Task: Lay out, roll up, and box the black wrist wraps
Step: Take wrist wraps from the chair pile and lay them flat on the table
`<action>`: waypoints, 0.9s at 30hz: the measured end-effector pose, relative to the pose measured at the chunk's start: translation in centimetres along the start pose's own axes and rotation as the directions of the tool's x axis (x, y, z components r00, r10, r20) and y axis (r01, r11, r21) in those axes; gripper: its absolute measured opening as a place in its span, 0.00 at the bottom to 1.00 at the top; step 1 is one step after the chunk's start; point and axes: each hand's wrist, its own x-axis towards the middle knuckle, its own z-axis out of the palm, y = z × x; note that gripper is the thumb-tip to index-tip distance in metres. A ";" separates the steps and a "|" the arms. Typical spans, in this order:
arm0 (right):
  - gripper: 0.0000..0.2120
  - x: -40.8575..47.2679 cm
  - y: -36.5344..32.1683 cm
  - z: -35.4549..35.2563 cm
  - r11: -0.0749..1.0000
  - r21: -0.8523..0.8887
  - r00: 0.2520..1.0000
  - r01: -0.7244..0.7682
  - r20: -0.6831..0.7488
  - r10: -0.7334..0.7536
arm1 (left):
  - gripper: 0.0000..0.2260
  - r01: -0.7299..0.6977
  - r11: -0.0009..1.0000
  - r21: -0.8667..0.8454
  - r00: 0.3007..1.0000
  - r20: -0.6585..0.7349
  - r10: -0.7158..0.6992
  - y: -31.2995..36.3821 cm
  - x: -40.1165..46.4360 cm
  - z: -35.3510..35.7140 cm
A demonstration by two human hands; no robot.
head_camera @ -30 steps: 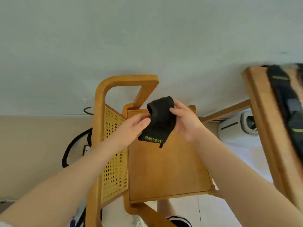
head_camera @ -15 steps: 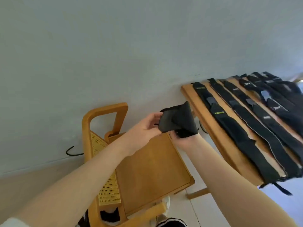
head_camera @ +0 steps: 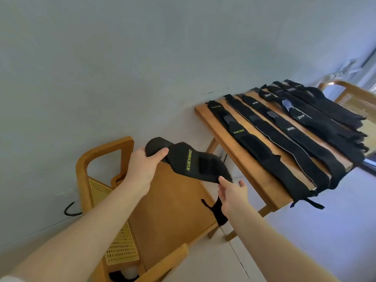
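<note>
A black wrist wrap with yellow XUEYING lettering stretches between my two hands above a wooden chair seat. My left hand grips its rolled upper end. My right hand pinches its lower end, and a thin loop of the wrap hangs down below that hand. To the right, several black wrist wraps lie flat side by side on a wooden table, their ends hanging over its near edge. No box is in view.
The chair has a curved wooden frame and a cane panel, and stands against a pale wall. A second cane chair stands behind the table at the far right. A black cable lies on the floor by the wall.
The view has swung right, showing more of the table. The wrap, bunched between my hands before, is now partly unrolled, with my hands pulled apart along it.
</note>
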 end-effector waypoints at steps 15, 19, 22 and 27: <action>0.12 -0.5 -13.0 -16.6 0.681 -0.291 0.740 0.672 0.321 -0.592 | 0.07 -0.672 0.719 0.178 0.647 0.613 0.453 8.5 -11.1 21.6; 0.13 0.0 -18.2 -21.7 0.515 -0.245 0.534 0.822 0.646 -0.545 | 0.06 -0.674 0.722 0.155 0.630 0.631 0.453 10.0 -13.4 27.8; 0.09 2.2 -20.9 -25.3 0.496 -0.286 0.543 0.820 0.663 -0.516 | 0.05 -0.613 0.785 0.088 0.658 0.607 0.446 10.2 -14.6 32.3; 0.06 5.6 -26.2 -30.0 0.461 -0.385 0.593 0.799 0.633 -0.498 | 0.02 -0.433 0.901 0.009 0.757 0.547 0.358 9.7 -14.9 40.2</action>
